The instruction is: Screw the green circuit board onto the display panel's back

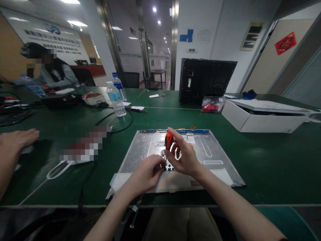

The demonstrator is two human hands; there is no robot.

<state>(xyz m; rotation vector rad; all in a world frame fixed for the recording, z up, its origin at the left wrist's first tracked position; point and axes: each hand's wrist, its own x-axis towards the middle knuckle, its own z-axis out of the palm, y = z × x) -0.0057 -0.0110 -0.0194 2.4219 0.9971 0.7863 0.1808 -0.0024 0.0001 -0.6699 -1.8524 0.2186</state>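
Holding an orange-and-black screwdriver [169, 140], the right hand [185, 156] has its fingers curled around the handle, with the pointer finger up on top. The screwdriver stands almost straight up, and its thin end points down at the middle of a flat silver screen panel [200, 152]. The left hand [145, 172] is just beside that thin end. Its fingers are bent and close together, but I cannot tell if they pinch anything small.

The panel lies flat on the green desk [271, 160], right in front of the person. Think of a clock with the panel in its middle and 12 straight ahead. A long blue circuit board [175, 132] runs along the panel's edge at 12. A black monitor [205, 80] stands at 1 o'clock with its back showing. A clear plastic bag [213, 104] with something red inside sits near the monitor's foot. At 2 o'clock is a big white box [265, 117]. Two water bottles, one with a clear cap [116, 100] and one with a blue cap [119, 86], stand at 10 o'clock. Another person's hand [22, 139] rests far off at 9 o'clock.
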